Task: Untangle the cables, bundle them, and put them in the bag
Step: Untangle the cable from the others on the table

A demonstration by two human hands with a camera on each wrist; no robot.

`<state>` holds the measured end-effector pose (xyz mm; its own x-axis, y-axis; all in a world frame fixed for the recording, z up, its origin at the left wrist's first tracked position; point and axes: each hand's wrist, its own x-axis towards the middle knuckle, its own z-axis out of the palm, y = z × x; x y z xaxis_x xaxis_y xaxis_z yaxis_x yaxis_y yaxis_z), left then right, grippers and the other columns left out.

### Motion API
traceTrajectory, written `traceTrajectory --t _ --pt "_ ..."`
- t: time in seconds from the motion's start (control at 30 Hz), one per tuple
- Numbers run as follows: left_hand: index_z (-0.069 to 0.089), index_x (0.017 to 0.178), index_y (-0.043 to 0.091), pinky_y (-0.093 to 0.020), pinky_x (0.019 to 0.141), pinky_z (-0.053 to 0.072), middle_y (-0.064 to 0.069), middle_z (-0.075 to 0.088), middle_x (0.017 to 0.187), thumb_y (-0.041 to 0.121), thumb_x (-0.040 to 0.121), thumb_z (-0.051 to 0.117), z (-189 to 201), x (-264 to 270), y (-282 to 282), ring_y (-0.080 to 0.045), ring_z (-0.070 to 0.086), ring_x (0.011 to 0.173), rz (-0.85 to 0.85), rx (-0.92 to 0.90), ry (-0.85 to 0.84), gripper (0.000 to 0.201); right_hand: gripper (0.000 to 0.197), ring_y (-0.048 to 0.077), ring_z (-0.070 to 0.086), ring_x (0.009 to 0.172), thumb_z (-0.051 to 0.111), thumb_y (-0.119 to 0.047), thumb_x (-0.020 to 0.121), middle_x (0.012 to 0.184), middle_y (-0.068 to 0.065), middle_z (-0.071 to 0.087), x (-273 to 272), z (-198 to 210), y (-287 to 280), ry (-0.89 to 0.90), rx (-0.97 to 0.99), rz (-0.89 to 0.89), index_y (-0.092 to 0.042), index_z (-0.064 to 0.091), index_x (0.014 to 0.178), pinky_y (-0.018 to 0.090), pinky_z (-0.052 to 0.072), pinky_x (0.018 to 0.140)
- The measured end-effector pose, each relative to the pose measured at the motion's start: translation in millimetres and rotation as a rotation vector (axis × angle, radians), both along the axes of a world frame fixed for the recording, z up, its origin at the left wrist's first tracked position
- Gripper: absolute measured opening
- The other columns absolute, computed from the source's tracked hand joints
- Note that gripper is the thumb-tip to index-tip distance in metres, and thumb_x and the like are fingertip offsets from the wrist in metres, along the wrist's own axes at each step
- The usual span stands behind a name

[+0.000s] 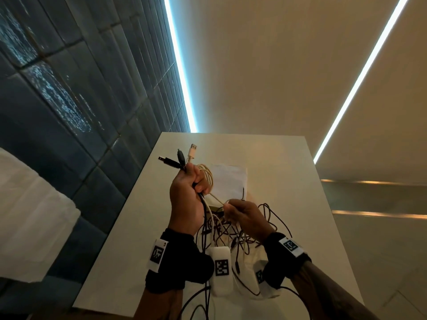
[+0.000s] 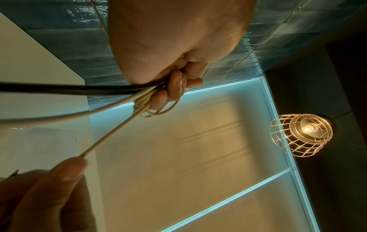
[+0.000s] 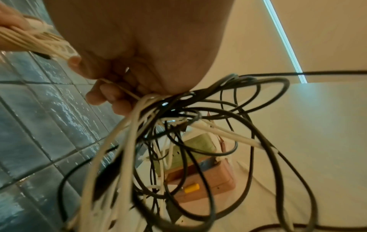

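Observation:
My left hand (image 1: 196, 181) is raised over the white table (image 1: 288, 172) and grips several cable ends: a black plug (image 1: 169, 161), a white USB plug (image 1: 192, 151) and coiled loops of a cream cable (image 1: 208, 175). In the left wrist view its fingers (image 2: 176, 84) curl round those loops. My right hand (image 1: 227, 207) pinches the same cream cable (image 2: 111, 135) a little lower, stretched taut between both hands. A tangle of black and white cables (image 3: 178, 141) hangs below the right hand (image 3: 111, 94) down to the table.
A flat white bag-like sheet (image 1: 227, 181) lies on the table behind my hands. A pink and green box (image 3: 208, 177) sits under the tangle. A blue tiled wall (image 1: 69, 100) runs along the left. A caged lamp (image 2: 303, 131) hangs overhead.

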<state>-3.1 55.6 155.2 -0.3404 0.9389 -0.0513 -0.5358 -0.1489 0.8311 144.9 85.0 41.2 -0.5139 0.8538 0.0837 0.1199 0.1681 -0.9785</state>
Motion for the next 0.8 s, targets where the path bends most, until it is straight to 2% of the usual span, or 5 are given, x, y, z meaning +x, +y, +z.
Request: traceTrajectory --t 0.23,0.37,0.53,0.7,0.8 --pt "0.047 0.056 0.021 -0.025 0.048 0.023 0.006 0.032 0.054 0.011 0.103 0.029 12 -17 0 -0.008 0.026 0.046 0.001 0.025 0.009 0.051 0.031 0.017 0.046 0.059 0.049 -0.037 0.097 0.066 0.000 0.049 8 -22 2 -0.116 0.074 -0.023 -0.025 0.058 0.069 0.039 0.039 0.057" --pt "0.039 0.065 0.016 -0.028 0.050 0.020 0.003 0.031 0.056 0.018 0.105 0.031 12 -22 0 -0.010 0.025 0.048 -0.022 -0.038 0.136 0.041 0.026 0.014 0.049 0.056 0.055 -0.024 0.094 0.064 0.002 0.055 10 -23 10 -0.143 0.024 -0.107 -0.010 0.063 0.072 0.039 0.042 0.056" --pt "0.040 0.068 0.015 -0.031 0.050 0.019 -0.002 0.034 0.058 0.022 0.106 0.032 -3 -5 3 -0.013 0.027 0.049 0.005 -0.291 0.332 0.039 0.019 0.017 0.057 0.054 0.068 -0.011 0.088 0.060 0.008 0.062 7 5 16 0.089 -0.108 -0.353 0.003 0.063 0.076 0.036 0.051 0.055" --pt "0.055 0.077 0.010 -0.024 0.050 0.036 -0.004 0.060 0.067 0.024 0.104 0.036 -17 18 8 -0.012 0.051 0.054 -0.021 -0.530 0.446 0.035 0.022 0.017 0.059 0.061 0.071 -0.004 0.084 0.065 0.011 0.064 -5 45 10 0.263 -0.029 -0.248 0.008 0.056 0.072 0.030 0.050 0.058" --pt "0.057 0.077 0.009 -0.029 0.062 0.047 -0.005 0.061 0.069 0.025 0.104 0.039 -12 23 8 -0.013 0.056 0.059 -0.043 -0.452 0.241 0.036 0.018 0.016 0.062 0.071 0.074 0.002 0.079 0.075 0.016 0.067 -9 50 7 0.250 0.025 -0.125 -0.001 0.059 0.069 0.034 0.053 0.066"
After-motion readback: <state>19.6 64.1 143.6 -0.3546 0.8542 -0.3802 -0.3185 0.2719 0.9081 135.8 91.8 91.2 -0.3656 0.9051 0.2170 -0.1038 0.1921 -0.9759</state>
